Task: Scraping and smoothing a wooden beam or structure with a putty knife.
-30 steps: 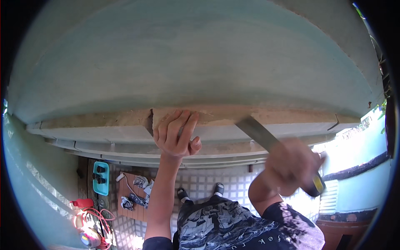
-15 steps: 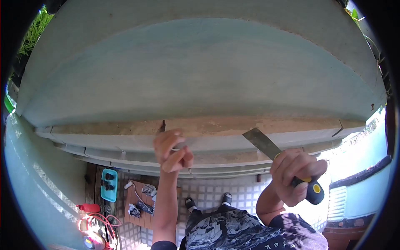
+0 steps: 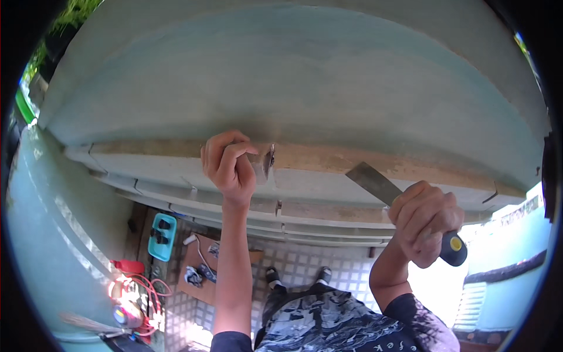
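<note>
My right hand (image 3: 425,222) is wrapped round a putty knife with a black and yellow handle (image 3: 454,249). Its wide metal blade (image 3: 373,183) points up and left, in front of the ledge. My left hand (image 3: 229,167) pinches a thin, flat greyish piece (image 3: 261,163) at the brownish edge of the pale ledge (image 3: 328,158). The piece's right edge is dark and smeared; its exact kind is unclear. Worn, patchy brown marks run along the ledge, right of my left hand.
Further ledges (image 3: 328,209) step down below. On the tiled floor (image 3: 299,258) are a turquoise tray (image 3: 158,249) with dark cups, a low wooden table (image 3: 190,258) with crumpled cloths, and a red hose (image 3: 153,284). Walls stand at left (image 3: 70,234) and right.
My left hand has moved up to the ledge with the flat piece, which now shows more plainly. My right hand still holds the putty knife, slightly higher. The whole view has shifted a little.
</note>
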The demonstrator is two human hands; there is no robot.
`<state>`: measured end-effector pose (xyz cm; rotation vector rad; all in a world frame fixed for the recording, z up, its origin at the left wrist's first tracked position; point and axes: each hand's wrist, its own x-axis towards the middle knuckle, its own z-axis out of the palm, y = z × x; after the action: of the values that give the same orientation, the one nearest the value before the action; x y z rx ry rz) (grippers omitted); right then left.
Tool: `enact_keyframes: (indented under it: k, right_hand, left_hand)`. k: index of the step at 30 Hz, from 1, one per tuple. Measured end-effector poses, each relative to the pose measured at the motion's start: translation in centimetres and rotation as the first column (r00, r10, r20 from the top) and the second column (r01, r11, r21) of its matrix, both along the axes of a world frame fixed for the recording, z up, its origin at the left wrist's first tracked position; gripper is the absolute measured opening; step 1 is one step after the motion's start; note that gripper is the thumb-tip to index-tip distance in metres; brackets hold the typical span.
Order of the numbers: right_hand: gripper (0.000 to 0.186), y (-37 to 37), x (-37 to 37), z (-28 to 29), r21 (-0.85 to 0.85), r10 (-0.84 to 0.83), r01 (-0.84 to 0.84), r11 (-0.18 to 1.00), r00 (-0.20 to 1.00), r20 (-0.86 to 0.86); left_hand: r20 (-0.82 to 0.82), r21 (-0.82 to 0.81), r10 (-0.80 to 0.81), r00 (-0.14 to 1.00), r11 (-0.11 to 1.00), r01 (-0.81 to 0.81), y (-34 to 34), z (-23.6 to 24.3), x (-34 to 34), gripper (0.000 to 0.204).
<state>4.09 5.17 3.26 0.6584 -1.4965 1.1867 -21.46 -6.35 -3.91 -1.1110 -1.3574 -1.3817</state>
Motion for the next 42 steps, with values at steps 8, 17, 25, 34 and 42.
enact_keyframes:
  k: [8,17,25,34,42]
  right_hand:
    - [0.035,-0.2,-2.8,-1.3,-0.043,-0.052,0.05,0.998,0.997,-0.048]
    - [0.028,-1.7,-2.3,-1.3,-0.062,0.018,-0.029,0.998,0.984,-0.176]
    - [0.035,-3.4,-4.4,0.2,0.03,0.001,0.001,1.0,0.998,-0.065]
    - [0.033,-7.3,-2.0,-0.1,-0.047,-0.271,0.267,0.963,0.955,-0.121]
    - [0.037,-7.0,-1.0,0.6,-0.125,-0.393,0.387,0.914,0.919,-0.025]
  left_hand:
    - [-0.071,-0.067,0.039,0.997,0.997,-0.044,-0.1,-0.2,0.1,0.02]
    - [-0.052,-0.105,0.055,0.997,0.993,-0.06,-0.4,-0.2,0.3,0.021]
    - [-0.037,-0.088,0.039,0.999,0.995,-0.042,-0.1,-0.4,-0.1,0.023]
    - [-0.055,-0.122,0.055,0.997,0.991,-0.061,0.2,0.0,0.4,0.018]
    - [-0.06,-0.077,0.05,0.997,0.996,-0.055,0.2,0.0,0.1,0.022]
